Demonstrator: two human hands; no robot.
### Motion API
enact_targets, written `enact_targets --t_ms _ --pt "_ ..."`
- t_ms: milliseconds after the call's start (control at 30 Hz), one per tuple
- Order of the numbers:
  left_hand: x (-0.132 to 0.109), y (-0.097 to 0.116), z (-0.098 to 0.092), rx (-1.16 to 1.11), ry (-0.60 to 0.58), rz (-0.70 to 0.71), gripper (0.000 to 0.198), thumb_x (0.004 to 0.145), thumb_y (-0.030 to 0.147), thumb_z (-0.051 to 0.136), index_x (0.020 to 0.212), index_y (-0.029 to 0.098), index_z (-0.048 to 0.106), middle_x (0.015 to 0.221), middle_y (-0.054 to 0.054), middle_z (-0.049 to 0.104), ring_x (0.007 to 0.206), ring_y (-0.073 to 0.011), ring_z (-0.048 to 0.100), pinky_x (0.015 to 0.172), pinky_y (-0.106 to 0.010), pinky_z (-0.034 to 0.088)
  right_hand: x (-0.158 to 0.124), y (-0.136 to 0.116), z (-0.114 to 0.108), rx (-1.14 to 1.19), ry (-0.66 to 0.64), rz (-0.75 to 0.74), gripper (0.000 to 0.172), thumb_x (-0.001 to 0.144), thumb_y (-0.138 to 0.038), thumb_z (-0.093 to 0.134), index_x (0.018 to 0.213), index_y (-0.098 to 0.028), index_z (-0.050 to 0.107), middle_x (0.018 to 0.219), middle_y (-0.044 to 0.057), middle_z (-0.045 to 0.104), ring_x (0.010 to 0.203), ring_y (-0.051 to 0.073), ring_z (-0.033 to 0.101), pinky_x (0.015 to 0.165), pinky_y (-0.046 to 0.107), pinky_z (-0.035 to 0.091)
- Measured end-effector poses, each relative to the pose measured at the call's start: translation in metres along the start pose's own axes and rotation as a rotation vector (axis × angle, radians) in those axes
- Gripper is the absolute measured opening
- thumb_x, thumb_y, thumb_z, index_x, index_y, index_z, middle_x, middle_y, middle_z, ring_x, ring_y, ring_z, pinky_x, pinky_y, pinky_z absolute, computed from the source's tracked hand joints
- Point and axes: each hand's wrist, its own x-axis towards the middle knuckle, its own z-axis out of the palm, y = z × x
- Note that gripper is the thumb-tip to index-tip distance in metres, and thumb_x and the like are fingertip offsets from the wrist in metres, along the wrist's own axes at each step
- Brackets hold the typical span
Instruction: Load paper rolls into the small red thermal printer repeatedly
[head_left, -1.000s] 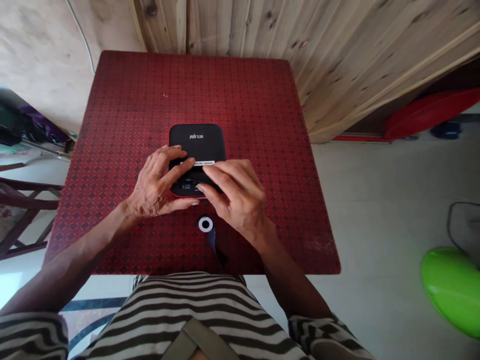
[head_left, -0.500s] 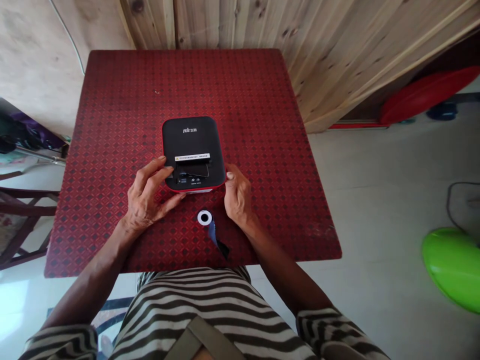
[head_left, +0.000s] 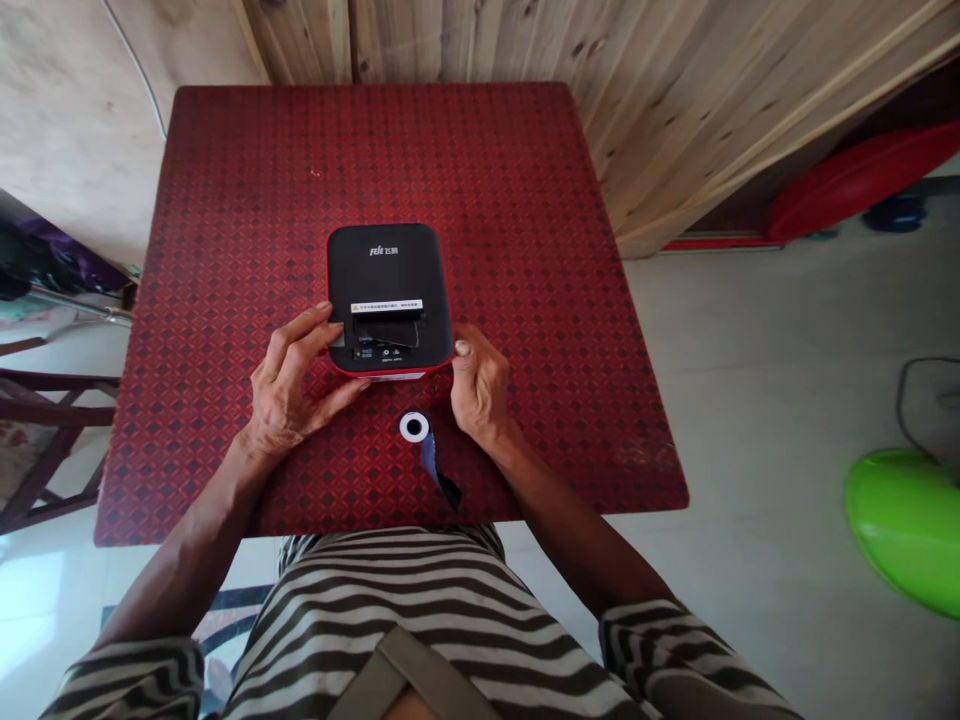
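A black box-shaped device with a red lower rim [head_left: 388, 290] lies in the middle of the red patterned table [head_left: 525, 250]. A white warning strip crosses its top near me. My left hand [head_left: 289, 385] rests at its near left corner, fingers spread over the edge and thumb along the front side. My right hand [head_left: 476, 385] grips the near right corner with curled fingers. A small white roll with a dark strip trailing toward me [head_left: 414, 427] lies on the table between my wrists.
Wooden plank walls rise behind the table. A dark wooden chair [head_left: 37, 400] stands at the left. On the tiled floor to the right lie a green round object [head_left: 907, 530] and a red flat object [head_left: 855, 180].
My right hand came off the device's top and moved to its near right corner. My left hand slid back to the left corner. The top panel now shows uncovered.
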Motion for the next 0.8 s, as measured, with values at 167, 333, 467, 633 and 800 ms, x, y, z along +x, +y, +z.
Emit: enact_targets --t_ms 167,333,467,633,800 --pt "0.002 0.001 -0.001 -0.018 0.010 0.005 0.066 0.094 0.054 0.082 0.148 0.030 0.054 0.144 -0.011 0.069 0.130 -0.0285 0.073 0.106 -0.046 0.068 0.001 0.002 -0.001 -0.031 -0.012 0.008 0.050 0.119 -0.044 0.029 0.124 -0.024 0.074 0.116 0.011 0.082 0.106 0.021 0.078 0.091 0.038 0.063" --pt "0.006 0.002 -0.007 -0.090 -0.007 -0.009 0.066 0.091 0.050 0.086 0.147 0.032 0.057 0.146 -0.011 0.067 0.129 -0.0285 0.073 0.109 -0.047 0.067 0.000 0.002 0.000 -0.033 -0.015 0.014 0.050 0.119 -0.044 0.029 0.125 -0.023 0.074 0.118 0.012 0.081 0.108 0.021 0.077 0.093 0.039 0.063" --pt "0.011 0.001 -0.013 -0.119 -0.035 -0.050 0.057 0.092 0.053 0.085 0.139 0.031 0.062 0.148 -0.011 0.063 0.129 -0.0300 0.071 0.109 -0.054 0.067 -0.001 0.002 0.000 0.001 0.001 0.013 0.048 0.119 -0.043 0.031 0.124 -0.022 0.074 0.117 0.011 0.081 0.107 0.021 0.077 0.093 0.038 0.062" --pt "0.015 -0.002 -0.014 -0.132 -0.033 -0.036 0.054 0.091 0.057 0.085 0.132 0.028 0.065 0.141 -0.010 0.065 0.129 -0.0313 0.070 0.105 -0.056 0.068 0.000 0.001 0.000 -0.003 -0.010 0.034 0.048 0.118 -0.044 0.030 0.123 -0.023 0.074 0.115 0.011 0.081 0.106 0.022 0.076 0.091 0.039 0.061" --pt "0.010 -0.001 -0.007 -0.176 -0.039 -0.076 0.049 0.096 0.055 0.081 0.132 0.026 0.063 0.139 -0.011 0.066 0.129 -0.0308 0.069 0.105 -0.058 0.066 0.001 0.002 0.003 -0.004 0.003 0.022 0.051 0.118 -0.046 0.029 0.118 -0.025 0.075 0.111 0.009 0.082 0.104 0.021 0.078 0.092 0.038 0.063"
